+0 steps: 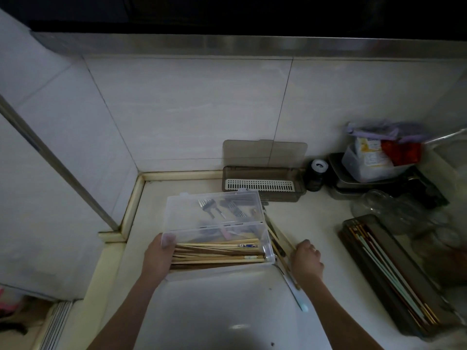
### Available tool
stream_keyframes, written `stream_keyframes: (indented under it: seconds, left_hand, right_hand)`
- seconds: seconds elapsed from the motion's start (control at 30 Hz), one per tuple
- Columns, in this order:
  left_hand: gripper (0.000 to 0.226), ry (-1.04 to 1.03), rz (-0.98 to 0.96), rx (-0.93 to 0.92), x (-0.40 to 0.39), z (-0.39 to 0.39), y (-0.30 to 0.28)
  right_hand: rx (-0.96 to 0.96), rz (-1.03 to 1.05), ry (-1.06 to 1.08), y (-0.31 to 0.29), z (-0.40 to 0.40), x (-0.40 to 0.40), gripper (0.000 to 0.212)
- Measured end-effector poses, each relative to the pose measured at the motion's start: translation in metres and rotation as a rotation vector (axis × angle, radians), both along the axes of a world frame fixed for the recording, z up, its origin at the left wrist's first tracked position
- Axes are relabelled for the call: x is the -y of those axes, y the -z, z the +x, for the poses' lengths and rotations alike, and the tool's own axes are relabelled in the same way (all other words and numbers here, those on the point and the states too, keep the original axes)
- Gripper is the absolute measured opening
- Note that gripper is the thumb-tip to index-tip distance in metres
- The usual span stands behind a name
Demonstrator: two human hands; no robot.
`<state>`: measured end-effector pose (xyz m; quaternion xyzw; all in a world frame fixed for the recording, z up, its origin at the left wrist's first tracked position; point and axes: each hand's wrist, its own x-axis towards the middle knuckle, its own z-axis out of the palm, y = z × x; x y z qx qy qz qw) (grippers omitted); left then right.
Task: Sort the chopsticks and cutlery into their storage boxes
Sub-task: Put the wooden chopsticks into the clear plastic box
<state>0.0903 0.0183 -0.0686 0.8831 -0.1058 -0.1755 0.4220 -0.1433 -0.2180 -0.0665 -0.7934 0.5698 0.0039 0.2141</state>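
A clear plastic box [262,223] with its lid raised sits on the counter, full of wooden chopsticks [217,253]. Several forks [217,208] show through the clear lid behind it. My left hand [160,256] grips the box's left end, thumb over the rim. My right hand [304,261] holds a bundle of loose chopsticks [276,236] just right of the box; their ends stick out past my fist. A brown box [262,183] with a white slotted tray stands open against the wall. Another dark box [394,276] at the right holds long chopsticks.
A white lid or board [227,306] lies at the front of the counter under my arms. A dark jar [316,175], stacked trays with packets [374,162] and glassware [389,210] crowd the back right. The tiled wall corner closes the left side.
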Motion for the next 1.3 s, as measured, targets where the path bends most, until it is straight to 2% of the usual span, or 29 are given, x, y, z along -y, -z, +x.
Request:
stream_keyframes:
  seconds: [0.1,0.2,0.27,0.43,0.53,0.63,0.7,0.77,0.83,0.93,1.0,1.1,1.17,1.23,1.3]
  left_hand:
    - [0.016,0.002,0.027,-0.012,0.002,0.001,-0.001]
    - [0.019,-0.013,0.021,-0.047,0.003,0.001,-0.001]
    - [0.023,-0.024,0.025,-0.078,0.003,0.001,-0.002]
    - [0.028,-0.025,0.058,-0.077,0.007,-0.001,-0.005]
    - [0.031,-0.008,0.084,-0.095,0.007,-0.002,-0.009]
    - [0.031,0.032,0.097,-0.073,0.005,0.001,-0.006]
    - [0.026,0.019,0.074,-0.072,0.003,0.0,-0.004]
    - [0.018,-0.01,0.01,-0.086,-0.002,-0.001,0.001]
    - [0.017,-0.054,-0.107,-0.156,-0.007,-0.002,0.007]
    - [0.025,-0.111,-0.199,-0.231,-0.01,-0.001,0.012]
    - [0.027,-0.124,-0.199,-0.226,-0.009,-0.003,0.006]
    - [0.021,-0.105,-0.183,-0.178,-0.007,-0.008,-0.002]
    - [0.026,-0.08,-0.142,-0.13,-0.005,-0.01,-0.007]
    - [0.02,-0.076,-0.111,-0.107,-0.002,-0.011,-0.012]
    - [0.022,-0.085,-0.08,-0.121,0.0,-0.01,-0.012]
  right_hand:
    - [0.238,-0.027,0.151,-0.007,-0.003,-0.005,0.018]
    - [0.541,-0.063,0.172,-0.026,0.0,-0.011,0.038]
    - [0.675,-0.089,0.09,-0.047,0.011,-0.017,0.043]
    - [0.904,-0.09,-0.211,-0.092,0.05,-0.051,0.025]
    - [0.786,-0.009,-0.475,-0.097,0.071,-0.074,0.019]
    - [0.411,0.046,-0.693,-0.082,0.085,-0.086,0.037]
    - [0.194,0.039,-0.756,-0.067,0.084,-0.086,0.05]
    - [0.179,0.083,-0.722,-0.057,0.077,-0.082,0.055]
    - [0.294,0.086,-0.627,-0.056,0.067,-0.076,0.054]
    - [0.544,-0.06,-0.365,-0.052,0.052,-0.057,0.049]
    - [0.608,-0.168,-0.146,-0.043,0.039,-0.038,0.04]
    - [0.415,-0.107,0.048,-0.023,0.02,-0.01,0.03]
    - [0.225,0.025,0.036,-0.006,0.008,0.0,0.024]
    - [0.043,0.05,-0.04,0.005,-0.001,0.002,0.021]
    - [-0.023,0.047,-0.056,0.01,-0.003,0.003,0.018]
